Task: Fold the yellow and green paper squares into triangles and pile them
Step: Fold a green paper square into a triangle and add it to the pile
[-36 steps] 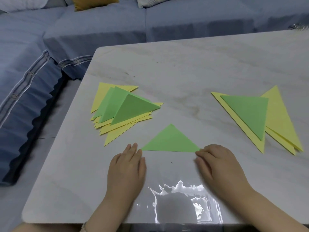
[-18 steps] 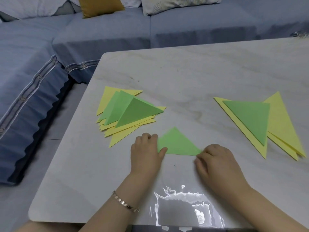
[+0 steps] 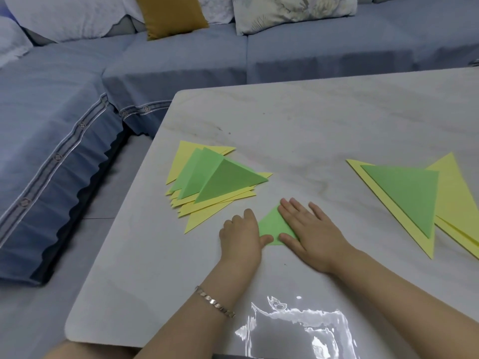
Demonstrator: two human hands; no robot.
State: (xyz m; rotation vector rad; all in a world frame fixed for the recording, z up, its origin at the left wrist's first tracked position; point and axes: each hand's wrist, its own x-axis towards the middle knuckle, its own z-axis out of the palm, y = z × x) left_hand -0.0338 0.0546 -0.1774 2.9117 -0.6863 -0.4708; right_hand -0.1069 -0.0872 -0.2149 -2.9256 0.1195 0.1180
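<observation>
Pressing the green triangle (image 3: pixel 270 225) onto the table (image 3: pixel 324 125) close to me, my right grip (image 3: pixel 311 229) lies flat on it; my left grip (image 3: pixel 241 234) curls at its edge, pinching or not I cannot tell. A sideways slip could skew the crease.

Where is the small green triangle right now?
In the head view the small green triangle lies on the table, front middle, partly under the flat right hand, left hand at its left edge, beside the left pile.
</observation>
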